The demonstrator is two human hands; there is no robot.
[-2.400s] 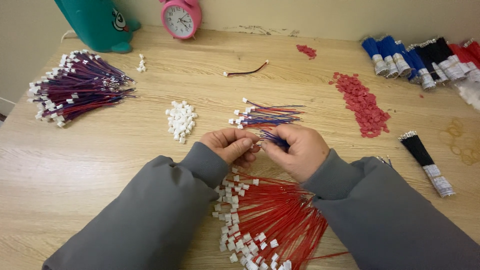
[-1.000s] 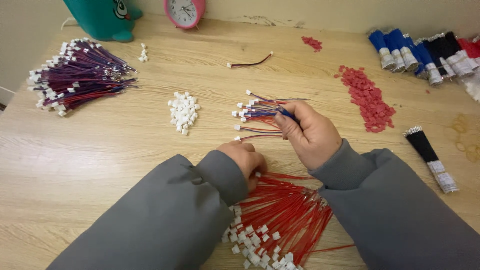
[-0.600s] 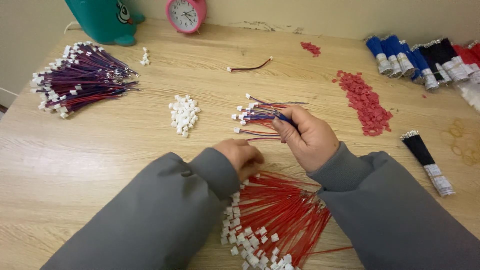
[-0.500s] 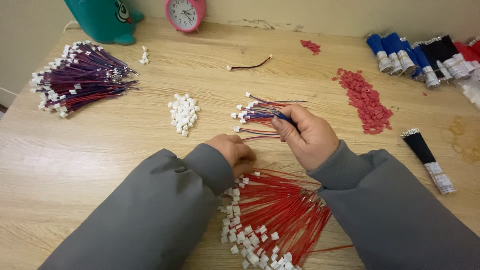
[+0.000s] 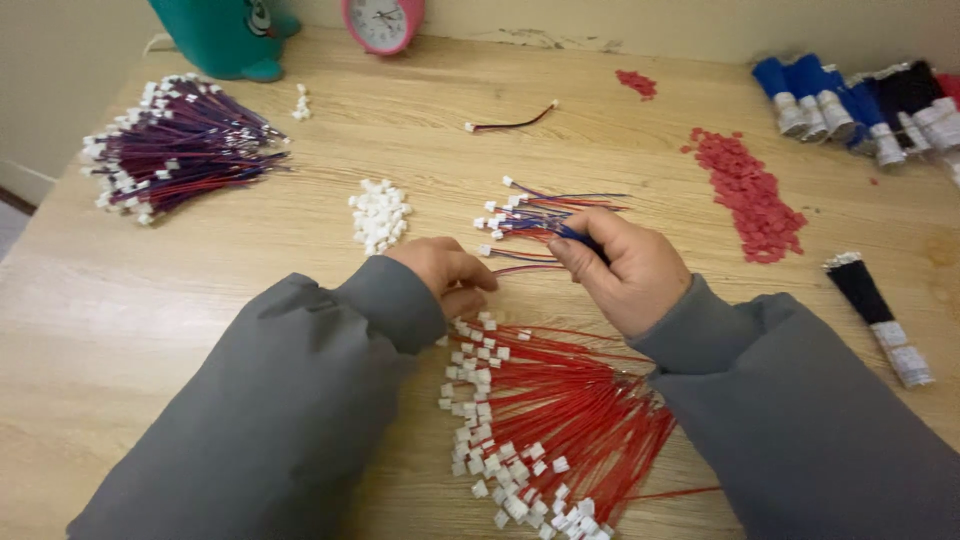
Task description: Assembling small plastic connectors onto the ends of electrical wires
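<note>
R hand (image 5: 628, 268) grip pinches blue-red wire bundle (image 5: 545, 215); L hand (image 5: 447, 273) curled over red wires (image 5: 560, 420).

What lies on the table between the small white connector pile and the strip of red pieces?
In the head view, the right hand holding a red-and-blue wire bundle.

white labels on blue and black wire bundles (image 5: 850, 105), far right

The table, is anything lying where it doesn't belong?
One red-and-black wire lies alone near the pink clock, away from every pile. A few white plugs and red bits also sit apart from their heaps. Otherwise nothing stands out.
</note>
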